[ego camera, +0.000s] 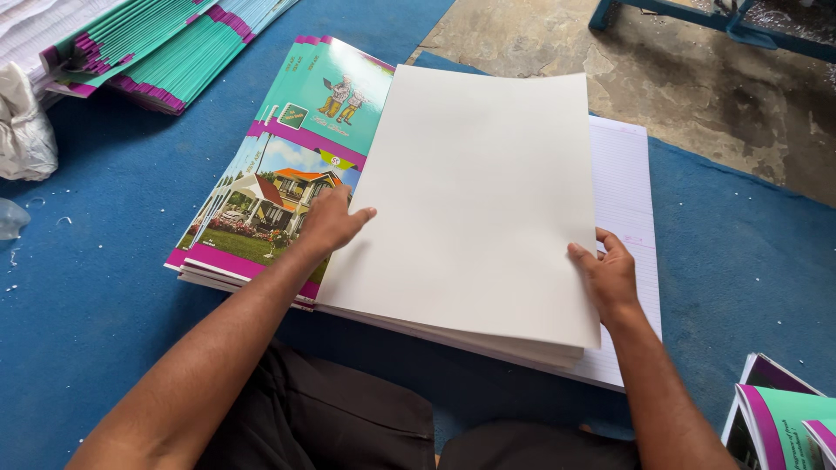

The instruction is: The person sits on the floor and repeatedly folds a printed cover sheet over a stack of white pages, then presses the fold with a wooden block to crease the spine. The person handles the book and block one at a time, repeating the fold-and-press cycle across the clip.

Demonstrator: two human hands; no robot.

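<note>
A thick stack of blank white sheets (pixel 475 200) lies on the blue mat in front of me, slightly raised at its near edge. My left hand (pixel 331 219) grips the stack's left edge, fingers under the top sheets. My right hand (pixel 607 274) holds the right edge with the thumb on top. Under the stack lie ruled white pages (pixel 623 183), showing on the right. To the left sits a pile of printed covers (pixel 261 209) in teal and purple with a house picture; my left hand rests over its right side.
A blue mat (pixel 104 261) covers the floor, bare concrete (pixel 697 78) beyond it. More teal and purple covers (pixel 148 48) are piled at the far left, a crumpled white cloth (pixel 22 130) beside them. Finished booklets (pixel 784 418) lie at the near right. A blue frame (pixel 723 22) stands at the far right.
</note>
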